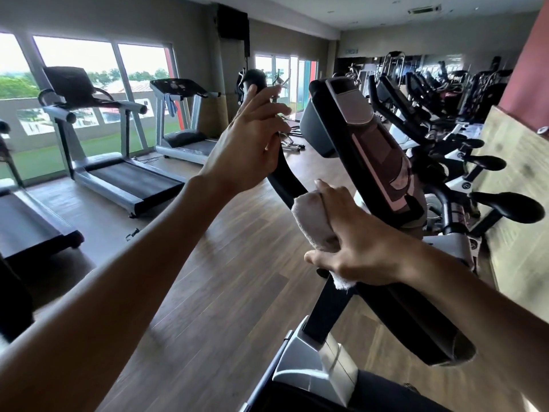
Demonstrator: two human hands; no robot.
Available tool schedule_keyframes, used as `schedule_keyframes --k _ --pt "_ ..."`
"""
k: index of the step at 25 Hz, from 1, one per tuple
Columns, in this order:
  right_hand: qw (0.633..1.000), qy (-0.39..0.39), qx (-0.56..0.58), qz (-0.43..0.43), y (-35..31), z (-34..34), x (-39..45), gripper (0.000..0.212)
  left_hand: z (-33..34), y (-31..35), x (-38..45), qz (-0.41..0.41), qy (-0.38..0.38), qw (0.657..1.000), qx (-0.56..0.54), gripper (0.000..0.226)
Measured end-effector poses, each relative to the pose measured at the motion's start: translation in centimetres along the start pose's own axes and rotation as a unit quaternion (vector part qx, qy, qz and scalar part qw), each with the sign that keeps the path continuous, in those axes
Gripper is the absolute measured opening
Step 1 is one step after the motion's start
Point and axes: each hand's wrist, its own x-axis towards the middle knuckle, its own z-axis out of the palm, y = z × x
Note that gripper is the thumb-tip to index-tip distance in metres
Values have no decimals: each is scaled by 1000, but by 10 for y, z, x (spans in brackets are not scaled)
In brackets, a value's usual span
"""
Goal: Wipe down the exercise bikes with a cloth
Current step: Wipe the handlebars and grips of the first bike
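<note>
The right hand presses a bunched pale grey cloth against the exercise bike's black curved handlebar, fingers curled round it. The left hand grips the bar higher up; its palm is hidden.

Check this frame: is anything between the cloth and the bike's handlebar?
Nothing visible. The right hand already presses the cloth straight onto the black handlebar; the left hand holds the same bar higher up, clear of the cloth.

Dark wood-plank floor is carrying grey-framed treadmills along the windows (three showing) and a row of black exercise bikes standing at right.
</note>
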Motion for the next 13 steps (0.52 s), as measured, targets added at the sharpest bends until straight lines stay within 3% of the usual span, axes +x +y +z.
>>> schedule_keyframes --k 3,9,11,13 --pt "1000 8 19 -4 2 -4 -6 96 3 5 3 -11 11 1000 -2 42" --pt "966 219 134 -25 23 -49 -31 75 11 20 -5 -21 18 999 -25 29" --pt "974 181 138 -5 36 -62 -53 60 23 47 -18 -28 -3 999 -45 26" --pt "984 104 144 7 42 -37 -79 60 39 77 -34 -46 -31 998 -40 26"
